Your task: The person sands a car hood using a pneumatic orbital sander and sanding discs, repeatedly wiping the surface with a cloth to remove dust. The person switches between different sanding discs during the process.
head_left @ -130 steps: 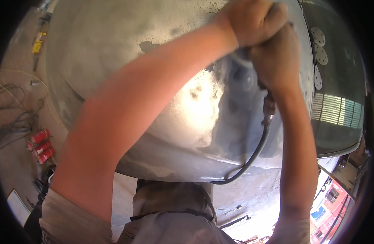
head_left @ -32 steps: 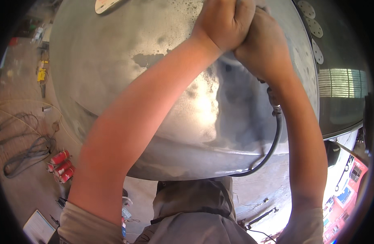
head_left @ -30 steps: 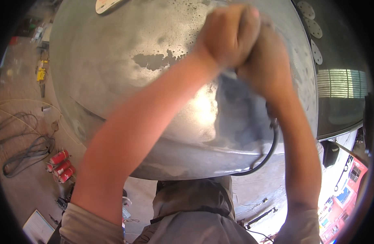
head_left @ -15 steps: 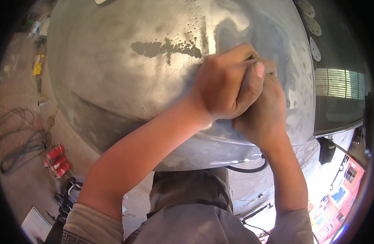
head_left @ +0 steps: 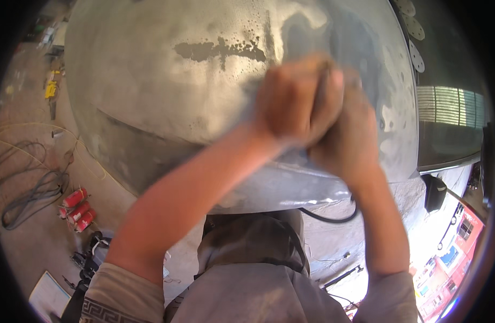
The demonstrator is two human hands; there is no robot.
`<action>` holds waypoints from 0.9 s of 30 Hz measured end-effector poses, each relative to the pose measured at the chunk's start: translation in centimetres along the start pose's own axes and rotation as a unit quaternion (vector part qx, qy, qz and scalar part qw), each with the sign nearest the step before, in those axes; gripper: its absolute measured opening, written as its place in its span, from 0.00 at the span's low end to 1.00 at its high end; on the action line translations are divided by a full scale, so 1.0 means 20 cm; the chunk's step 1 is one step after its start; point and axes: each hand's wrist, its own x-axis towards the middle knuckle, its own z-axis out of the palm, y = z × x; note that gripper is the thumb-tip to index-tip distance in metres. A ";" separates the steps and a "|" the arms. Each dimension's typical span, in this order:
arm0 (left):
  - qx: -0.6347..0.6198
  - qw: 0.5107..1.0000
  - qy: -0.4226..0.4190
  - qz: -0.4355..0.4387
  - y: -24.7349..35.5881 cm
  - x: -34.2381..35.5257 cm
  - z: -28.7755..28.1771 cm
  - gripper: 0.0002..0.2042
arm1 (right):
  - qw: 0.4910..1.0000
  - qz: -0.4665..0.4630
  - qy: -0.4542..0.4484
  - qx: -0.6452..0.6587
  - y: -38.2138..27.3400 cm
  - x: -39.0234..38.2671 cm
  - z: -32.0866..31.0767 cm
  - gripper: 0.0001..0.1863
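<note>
My left hand (head_left: 299,104), blurred, is closed over my right hand (head_left: 343,134) on the curved, sanded grey car panel (head_left: 150,75). Both sets of fingers curl around a tool almost wholly hidden beneath them; I cannot make out its body. Its black hose (head_left: 328,218) hangs below the panel's lower edge, beside my right forearm. A dark patchy mark (head_left: 199,51) shows on the panel above my hands. Perforated white discs (head_left: 414,24) lie along the dark glass (head_left: 452,145) at the right.
On the floor at left are coiled grey cables (head_left: 32,202), red cylinders (head_left: 80,212), a yellow object (head_left: 51,89) and a white board (head_left: 48,296). A black part (head_left: 434,192) juts out below the glass. The panel's edge runs across my body.
Both hands have come down the panel toward me from its upper part, still clasped together, then shifted slightly upward in the last half second, uncovering more metal above them.
</note>
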 end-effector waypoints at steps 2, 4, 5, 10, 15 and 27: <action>0.012 1.000 -0.018 -0.001 -0.09 0.13 -0.02 0.19 | 0.998 -0.018 0.061 -0.015 0.06 0.14 0.03 0.06; 0.022 0.999 -0.026 0.003 -0.10 0.12 -0.02 0.19 | 0.999 0.040 0.005 -0.028 0.04 0.11 0.02 0.06; 0.020 0.999 -0.023 0.009 -0.05 0.06 -0.01 0.19 | 0.996 0.072 -0.022 -0.037 0.04 0.08 0.02 0.06; 0.021 0.999 -0.022 -0.017 0.20 -0.17 0.00 0.17 | 1.000 -0.010 -0.018 0.006 -0.08 -0.20 -0.03 0.17; 0.068 0.997 -0.014 -0.024 -0.16 0.19 0.01 0.30 | 0.997 -0.001 0.073 -0.037 0.11 0.21 0.04 0.10; 0.042 0.994 -0.055 -0.088 0.02 0.05 -0.01 0.29 | 0.999 0.028 -0.028 -0.023 0.07 0.10 -0.01 0.09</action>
